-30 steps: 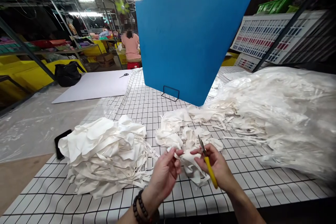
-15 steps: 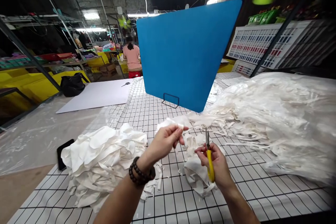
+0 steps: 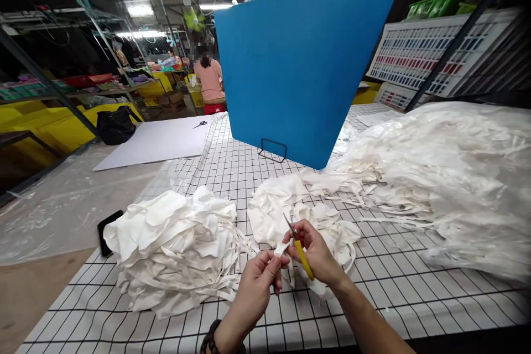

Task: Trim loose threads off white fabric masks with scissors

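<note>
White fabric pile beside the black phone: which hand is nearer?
Left. The left hand is just right of the white fabric pile; the right hand, holding yellow-handled snips, is farther right.

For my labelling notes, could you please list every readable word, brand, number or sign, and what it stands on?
No text can be read.
Dark marks on a narrow white fabric strap: too small.
Marks on a distant yellow box: too small, blurred.
Yellow-handled metal scissors: none visible.
</note>
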A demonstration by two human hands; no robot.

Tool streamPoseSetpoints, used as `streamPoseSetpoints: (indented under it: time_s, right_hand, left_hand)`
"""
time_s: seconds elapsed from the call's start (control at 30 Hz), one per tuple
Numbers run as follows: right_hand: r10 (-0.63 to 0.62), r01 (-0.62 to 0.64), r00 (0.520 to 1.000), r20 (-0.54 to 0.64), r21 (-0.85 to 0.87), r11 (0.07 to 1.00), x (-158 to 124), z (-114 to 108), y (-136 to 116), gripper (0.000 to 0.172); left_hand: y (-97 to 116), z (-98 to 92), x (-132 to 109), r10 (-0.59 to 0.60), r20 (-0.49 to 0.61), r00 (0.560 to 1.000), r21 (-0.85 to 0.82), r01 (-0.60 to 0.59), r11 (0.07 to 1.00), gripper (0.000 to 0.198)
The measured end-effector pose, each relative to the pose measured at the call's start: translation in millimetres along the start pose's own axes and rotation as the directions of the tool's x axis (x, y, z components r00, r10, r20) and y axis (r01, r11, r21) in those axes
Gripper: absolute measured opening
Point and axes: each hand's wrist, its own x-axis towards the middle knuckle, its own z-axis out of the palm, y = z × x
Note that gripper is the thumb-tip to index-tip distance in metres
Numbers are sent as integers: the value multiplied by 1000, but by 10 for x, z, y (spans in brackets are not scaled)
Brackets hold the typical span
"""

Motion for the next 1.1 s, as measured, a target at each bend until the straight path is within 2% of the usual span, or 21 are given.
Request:
streamPoseSetpoints:
  time_s: [0.13, 0.23, 0.37, 0.47, 0.53, 0.6, 0.67, 0.73, 0.8, 0.87, 1.1]
  right_hand:
    - [-58, 55, 988, -145, -23, 998, 23, 41, 71, 35]
    - [-44, 49, 981, -189, 24, 998, -1, 141, 152, 36]
    - [20, 0, 983, -183, 106, 994, -51, 220, 209, 41]
    - [42, -39, 990, -138, 28, 999, -122, 90, 114, 37]
    - [59, -76, 989, -134, -124, 989, -187, -55, -27, 35]
    - [89, -123, 990, -106, -371, 921, -251, -181, -203, 35]
    - [115, -131, 991, -67, -627, 768, -298, -244, -369, 37]
    - [125, -110, 991, -42, -787, 607, -321, -244, -491, 38]
    - [120, -91, 992, -34, -855, 511, -324, -208, -558, 38]
    - [111, -69, 994, -20, -887, 456, -318, -169, -584, 38]
    - [81, -12, 996, 22, -915, 403, -304, -125, -621, 37]
  left_hand:
    - [-17, -39, -3, 188, -154, 970, 90, -176, 980, 33]
    - [-49, -11, 18, 232, -104, 967, 18, -231, 973, 28]
    - [-139, 3, 90, 217, -7, 976, -173, -215, 961, 27]
    - [-169, -40, 137, 234, -19, 972, -138, -235, 962, 28]
    - [-150, -76, 148, 247, -20, 969, -40, -248, 968, 27]
    - [-109, -101, 143, 258, 4, 966, 85, -257, 963, 24]
    - [-58, -109, 129, 278, 43, 960, 205, -281, 938, 24]
    - [-9, -104, 113, 298, 89, 950, 299, -311, 902, 25]
    - [31, -97, 100, 305, 130, 944, 359, -331, 872, 26]
    - [59, -95, 93, 307, 159, 938, 399, -345, 850, 26]
    - [86, -121, 88, 318, 209, 925, 477, -381, 792, 29]
